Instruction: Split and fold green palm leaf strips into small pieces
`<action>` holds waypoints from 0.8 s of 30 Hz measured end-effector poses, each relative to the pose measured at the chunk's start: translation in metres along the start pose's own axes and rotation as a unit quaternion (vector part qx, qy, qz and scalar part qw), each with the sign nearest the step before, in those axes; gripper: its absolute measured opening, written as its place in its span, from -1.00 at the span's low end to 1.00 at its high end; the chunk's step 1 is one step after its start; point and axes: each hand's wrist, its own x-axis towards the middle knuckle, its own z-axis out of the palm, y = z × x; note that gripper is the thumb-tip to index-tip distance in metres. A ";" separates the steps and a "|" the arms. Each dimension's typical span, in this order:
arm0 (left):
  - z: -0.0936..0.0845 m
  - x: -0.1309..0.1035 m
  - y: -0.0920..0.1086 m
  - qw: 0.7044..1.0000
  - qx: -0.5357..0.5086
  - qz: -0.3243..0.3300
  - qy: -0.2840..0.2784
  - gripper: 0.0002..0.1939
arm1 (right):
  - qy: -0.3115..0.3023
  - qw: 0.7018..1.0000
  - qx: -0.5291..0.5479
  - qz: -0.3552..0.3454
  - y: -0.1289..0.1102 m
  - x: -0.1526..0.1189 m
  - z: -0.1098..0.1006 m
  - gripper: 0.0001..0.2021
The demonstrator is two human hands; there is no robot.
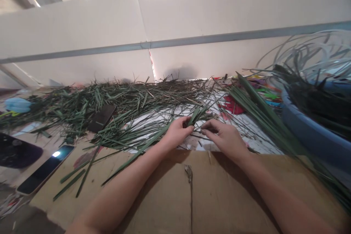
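Note:
My left hand [178, 131] is closed around several green leaf strips [197, 114], whose ends stick up past the thumb. Just to its right, my right hand [227, 138] has its thumb and fingers drawn together in a pinch. Whatever lies between those fingertips, if anything, is too small to make out. A long green leaf [142, 150] runs down and left beside my left forearm. Both hands are over white sheeting [255, 131] strewn with thin leaf scraps.
Cut leaves [87, 98] are heaped along the wall. A blue tub [298, 128] at right holds dark leaves, with long leaves [263, 113] beside it. Cardboard [216, 197] lies in front. A phone [45, 170] and a dark flat block [101, 119] are at left.

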 end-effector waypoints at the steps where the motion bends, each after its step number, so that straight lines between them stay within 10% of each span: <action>1: 0.000 0.000 0.001 1.000 -0.008 -0.002 0.006 -0.70 | -0.013 1.000 -0.003 -0.010 0.000 0.000 0.000 -0.90; 9: -0.003 -0.001 0.013 0.983 -0.166 -0.070 -0.018 -0.65 | -0.059 0.989 0.130 0.031 0.006 0.006 -0.008 -0.75; 18: -0.008 -0.003 0.013 0.944 -0.297 -0.137 -0.049 -0.66 | 0.128 0.975 0.169 0.064 0.021 0.015 -0.008 -0.73; 24: -0.005 -0.007 0.014 0.931 -0.326 -0.146 -0.079 -0.69 | 0.049 0.938 0.335 0.072 0.014 0.018 -0.004 -0.50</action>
